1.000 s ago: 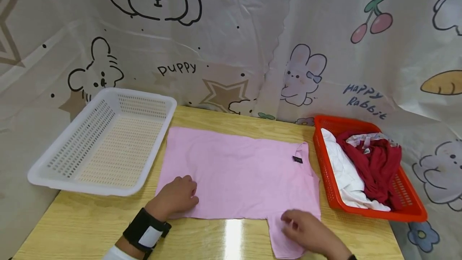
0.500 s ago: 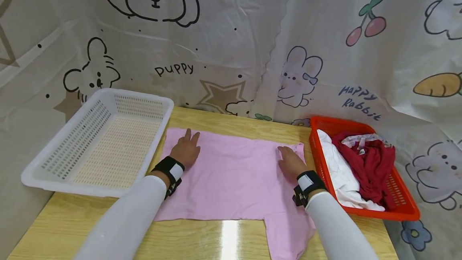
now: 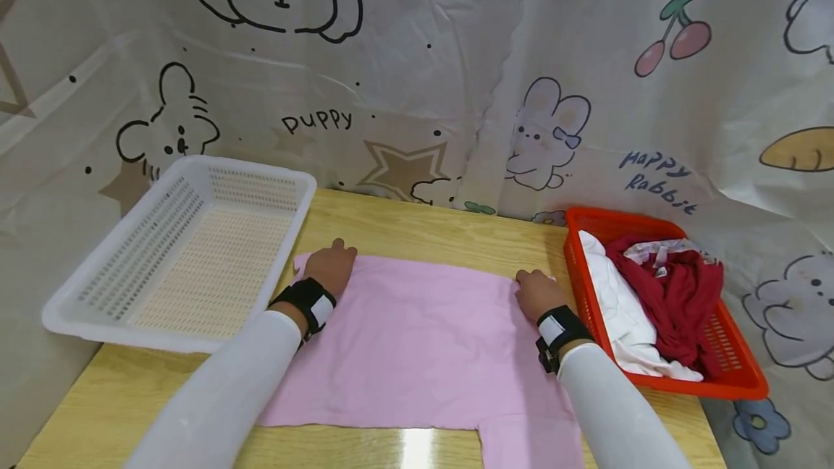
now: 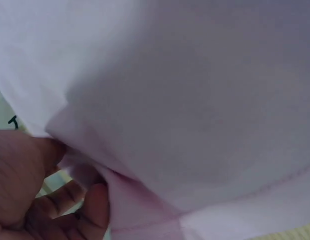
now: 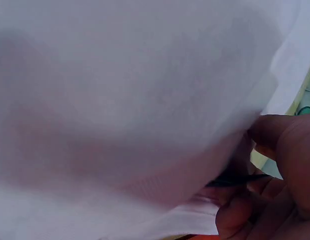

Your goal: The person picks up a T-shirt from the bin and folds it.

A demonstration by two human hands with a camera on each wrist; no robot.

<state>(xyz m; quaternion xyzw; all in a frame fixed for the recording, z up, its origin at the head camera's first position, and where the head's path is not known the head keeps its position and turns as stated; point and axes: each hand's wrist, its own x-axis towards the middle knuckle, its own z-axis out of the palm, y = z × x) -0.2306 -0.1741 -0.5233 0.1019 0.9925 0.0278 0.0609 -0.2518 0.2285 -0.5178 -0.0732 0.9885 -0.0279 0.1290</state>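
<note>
Pinching far edge of pale pink fabric garment [image 3: 417, 353] nr its L corner w/ L hand [image 3: 330, 271], fingers curled, cloth betw. thumb & fingers. Gripping same edge nr R corner w/ R hand [image 3: 541, 295], fingers likewise curled. Loc. of garment: lying on lt. wood-grain table [image 3: 404, 230], betw. white perforated plastic basket [image 3: 215, 266] at L & red perforated plastic basket [image 3: 730, 386] at R. Seeing white cloth [image 3: 619, 310] & dark red cloth [image 3: 684, 302] in latter. Wearing black straps [image 3: 313, 302], both wrists.
</note>
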